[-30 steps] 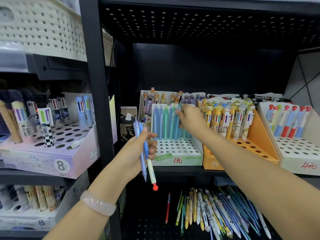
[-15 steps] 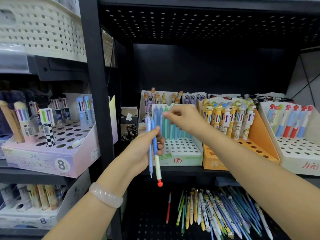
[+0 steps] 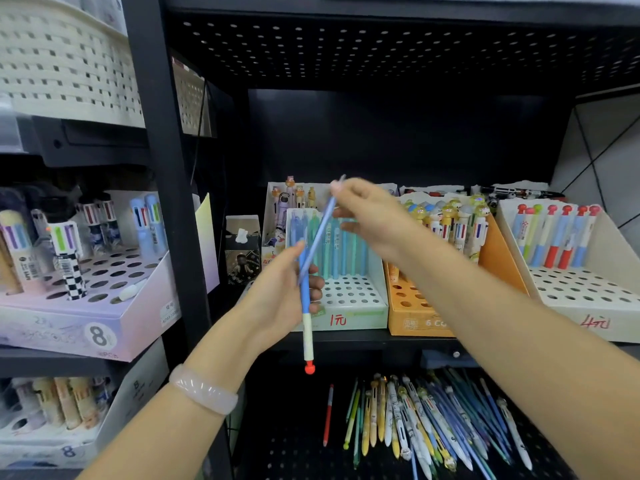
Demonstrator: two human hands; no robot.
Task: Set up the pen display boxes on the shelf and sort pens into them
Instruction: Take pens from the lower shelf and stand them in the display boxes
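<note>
head view:
left hand (image 3: 282, 292): fingers curled round a blue-white pen (image 3: 306, 317), upright, red cap hanging below the shelf (image 3: 346, 339) front edge.
right hand (image 3: 370, 216): fingertips pinch the upper end of a thin blue pen (image 3: 320, 228), slanted, its lower end down at the left hand.
green box (image 3: 349, 308): marked 1, at the shelf's front edge behind both hands, a row of blue and green pens along its back.
orange box (image 3: 415, 317): touching its right side.
white box (image 3: 588, 306): at the right end.
loose pens (image 3: 433, 420): heaped on the lower shelf.
</note>
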